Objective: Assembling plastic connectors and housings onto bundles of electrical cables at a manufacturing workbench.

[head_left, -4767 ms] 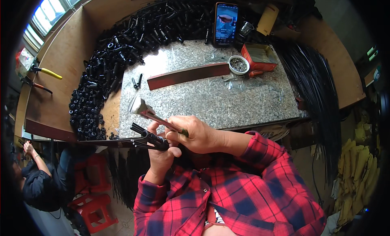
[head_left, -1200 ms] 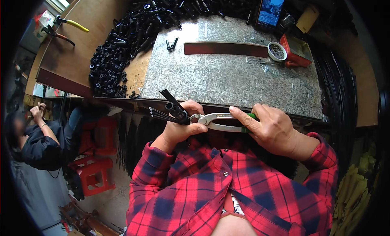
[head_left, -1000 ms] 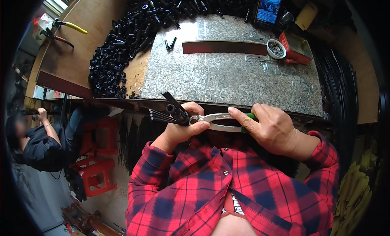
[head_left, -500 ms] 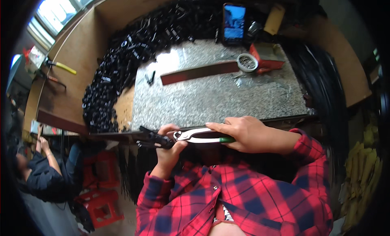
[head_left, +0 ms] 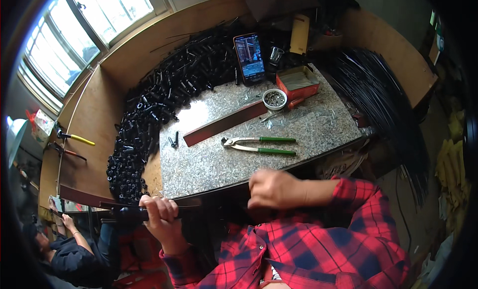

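Note:
My left hand [head_left: 162, 214], at the front edge of the worktop, is closed around a dark black rod-like bundle [head_left: 127, 213] that juts out to its left. Its exact kind is too dark to make out. To the right, just off the edge, my right hand [head_left: 274, 189] is curled with its fingers pressed together and slightly blurred; whatever it may hold is hidden. Pincers [head_left: 259, 144] with green handles lie on the speckled stone slab [head_left: 209, 169], jaws slightly apart, handles pointing right. Beyond them rests a long dark-red bar [head_left: 224, 123].
Small black parts [head_left: 169, 85] are heaped along the left and back. A phone [head_left: 250, 57] stands behind a white cup of small metal pieces [head_left: 274, 99] and a red box [head_left: 298, 83]. Long black strips [head_left: 373, 85] hang over the right side. A person [head_left: 74, 251] sits at far left.
My right hand has let go of the pincers, which now lie on the slab. My left hand has moved left and lower with the black bundle. The view has shifted too.

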A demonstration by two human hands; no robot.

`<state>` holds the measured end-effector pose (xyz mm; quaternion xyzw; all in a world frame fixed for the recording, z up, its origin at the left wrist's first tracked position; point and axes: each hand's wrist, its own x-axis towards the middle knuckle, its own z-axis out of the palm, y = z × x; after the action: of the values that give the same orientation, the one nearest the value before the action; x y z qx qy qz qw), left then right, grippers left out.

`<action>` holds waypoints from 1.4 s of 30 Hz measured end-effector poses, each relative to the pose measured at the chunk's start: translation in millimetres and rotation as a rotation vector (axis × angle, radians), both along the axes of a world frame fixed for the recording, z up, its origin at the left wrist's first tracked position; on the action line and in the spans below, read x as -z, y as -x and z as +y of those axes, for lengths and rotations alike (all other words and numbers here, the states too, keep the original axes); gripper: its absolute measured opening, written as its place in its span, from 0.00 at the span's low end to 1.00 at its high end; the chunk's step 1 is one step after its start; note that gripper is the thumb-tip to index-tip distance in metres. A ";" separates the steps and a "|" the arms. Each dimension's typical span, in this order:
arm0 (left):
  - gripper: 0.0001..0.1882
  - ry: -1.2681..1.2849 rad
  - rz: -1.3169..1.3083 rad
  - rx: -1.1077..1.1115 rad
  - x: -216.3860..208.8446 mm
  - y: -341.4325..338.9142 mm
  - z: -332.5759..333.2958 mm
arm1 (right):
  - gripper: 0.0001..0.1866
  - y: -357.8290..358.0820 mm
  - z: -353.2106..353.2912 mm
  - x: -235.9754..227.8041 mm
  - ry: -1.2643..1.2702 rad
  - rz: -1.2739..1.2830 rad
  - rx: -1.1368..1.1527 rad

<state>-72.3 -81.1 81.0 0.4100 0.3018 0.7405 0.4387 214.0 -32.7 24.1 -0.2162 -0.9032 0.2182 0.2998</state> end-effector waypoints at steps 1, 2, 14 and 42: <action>0.15 -0.042 -0.085 0.017 -4.1 1.5 1.6 | 0.20 6.3 -16.7 3.3 0.227 0.053 -0.173; 0.17 -0.084 -0.171 0.040 -8.1 1.4 4.0 | 0.20 12.7 -30.3 21.1 0.444 0.113 -0.322; 0.24 0.159 -0.815 0.178 29.2 -33.8 3.7 | 0.30 -5.1 -28.3 -30.5 0.736 0.712 -0.231; 0.14 -0.072 0.278 0.246 -69.8 -58.6 30.4 | 0.18 42.1 -4.6 9.6 0.599 -0.104 -0.096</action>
<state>-13.7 -50.7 150.9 0.5577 0.2806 0.6276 0.4651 171.9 -37.3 14.5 -0.2631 -0.8220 0.4771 0.1653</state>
